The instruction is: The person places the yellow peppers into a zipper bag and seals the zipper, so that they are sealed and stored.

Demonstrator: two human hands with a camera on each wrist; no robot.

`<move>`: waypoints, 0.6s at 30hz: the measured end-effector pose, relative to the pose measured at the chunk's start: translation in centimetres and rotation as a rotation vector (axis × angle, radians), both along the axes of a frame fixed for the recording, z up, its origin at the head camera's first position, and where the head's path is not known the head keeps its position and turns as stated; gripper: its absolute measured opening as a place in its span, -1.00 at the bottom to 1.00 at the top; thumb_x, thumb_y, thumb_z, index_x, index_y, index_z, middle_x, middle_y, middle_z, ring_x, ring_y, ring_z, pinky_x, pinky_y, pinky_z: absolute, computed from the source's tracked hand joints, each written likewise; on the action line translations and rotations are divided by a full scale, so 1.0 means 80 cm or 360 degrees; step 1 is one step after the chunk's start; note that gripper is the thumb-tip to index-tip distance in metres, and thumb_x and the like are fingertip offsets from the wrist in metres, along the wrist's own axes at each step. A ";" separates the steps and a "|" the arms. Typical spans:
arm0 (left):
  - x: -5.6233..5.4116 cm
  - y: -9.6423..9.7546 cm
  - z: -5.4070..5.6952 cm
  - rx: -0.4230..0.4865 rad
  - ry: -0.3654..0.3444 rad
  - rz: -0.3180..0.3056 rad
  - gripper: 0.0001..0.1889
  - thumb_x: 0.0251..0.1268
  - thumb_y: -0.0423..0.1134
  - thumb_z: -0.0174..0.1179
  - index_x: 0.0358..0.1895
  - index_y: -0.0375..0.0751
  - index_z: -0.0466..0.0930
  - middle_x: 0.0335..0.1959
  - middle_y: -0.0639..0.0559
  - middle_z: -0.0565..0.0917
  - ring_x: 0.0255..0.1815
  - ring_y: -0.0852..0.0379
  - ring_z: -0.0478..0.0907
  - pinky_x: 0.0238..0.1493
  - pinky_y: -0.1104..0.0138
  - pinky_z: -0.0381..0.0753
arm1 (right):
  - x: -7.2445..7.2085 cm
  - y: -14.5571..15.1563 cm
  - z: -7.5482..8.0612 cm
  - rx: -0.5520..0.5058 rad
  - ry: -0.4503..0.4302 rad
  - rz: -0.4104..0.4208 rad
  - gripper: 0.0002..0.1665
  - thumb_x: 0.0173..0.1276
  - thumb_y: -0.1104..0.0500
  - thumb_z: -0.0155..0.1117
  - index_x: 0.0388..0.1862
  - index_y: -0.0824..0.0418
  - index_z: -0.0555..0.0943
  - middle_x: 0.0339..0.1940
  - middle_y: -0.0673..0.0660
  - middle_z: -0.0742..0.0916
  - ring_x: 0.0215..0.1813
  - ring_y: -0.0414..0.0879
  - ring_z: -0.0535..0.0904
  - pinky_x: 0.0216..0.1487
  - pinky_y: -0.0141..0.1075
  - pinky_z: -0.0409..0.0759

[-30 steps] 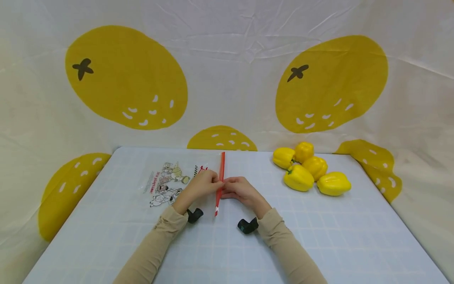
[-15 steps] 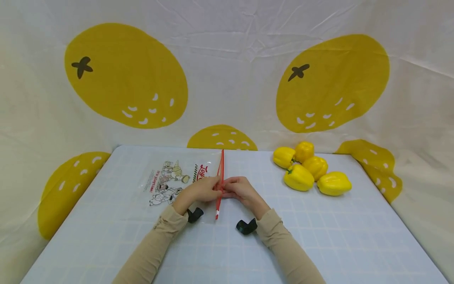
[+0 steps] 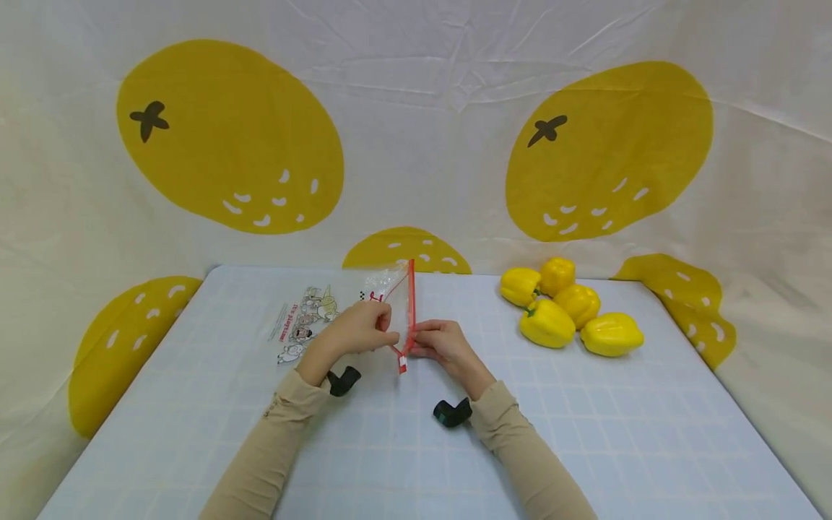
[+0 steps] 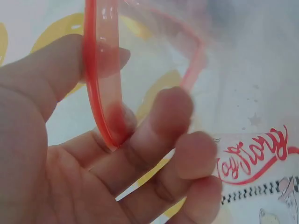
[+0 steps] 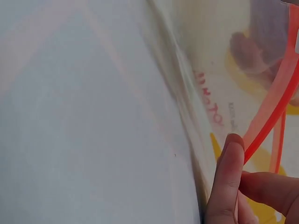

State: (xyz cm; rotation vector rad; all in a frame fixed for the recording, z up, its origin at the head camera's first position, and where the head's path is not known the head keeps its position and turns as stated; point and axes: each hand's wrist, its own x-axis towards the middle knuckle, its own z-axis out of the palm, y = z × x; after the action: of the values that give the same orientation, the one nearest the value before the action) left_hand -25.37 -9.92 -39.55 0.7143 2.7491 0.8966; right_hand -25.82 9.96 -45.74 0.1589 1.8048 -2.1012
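A clear zip bag [image 3: 304, 318] with printed cartoon figures and red lettering lies at the middle left of the table in the head view. Its mouth, edged with a red zip strip [image 3: 412, 296], is raised and spread apart. My left hand [image 3: 354, 328] holds the near-left side of the mouth; in the left wrist view the fingers curl by the red strip [image 4: 103, 70], with thumb and fingertips partly seen through it. On the other side, my right hand [image 3: 447, 347] pinches the red edge [image 5: 273, 109] between thumb and fingers. No contents show inside the bag.
Several yellow bell peppers [image 3: 547, 323] sit in a group at the back right of the table [image 3: 617, 433]. A black device shows at each wrist, the left one [image 3: 344, 380] near the bag's front. A fruit-printed cloth hangs behind.
My left hand has moved left and pulled one side of the bag's mouth away from the other, so the mouth gapes and the bag has lifted. My right hand has barely moved.
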 end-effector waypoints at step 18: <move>0.006 0.009 -0.009 0.0059 -0.0320 -0.0160 -0.72 0.24 -0.23 0.30 -0.56 -0.21 0.45 -0.72 -0.01 0.53 -0.71 0.03 0.55 -0.60 0.32 0.48 | 0.004 0.001 0.005 0.0055 0.0102 0.0206 -0.60 0.34 0.39 0.21 0.13 0.55 0.49 -0.30 0.19 0.72 -0.36 -0.06 0.67 -0.15 -0.18 0.69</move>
State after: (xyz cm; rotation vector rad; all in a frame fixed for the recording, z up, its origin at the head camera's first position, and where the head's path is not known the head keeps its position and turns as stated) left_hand -24.88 -9.18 -40.27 0.7194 2.5045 0.9448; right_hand -25.48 10.05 -45.32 -0.0165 1.8365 -2.0077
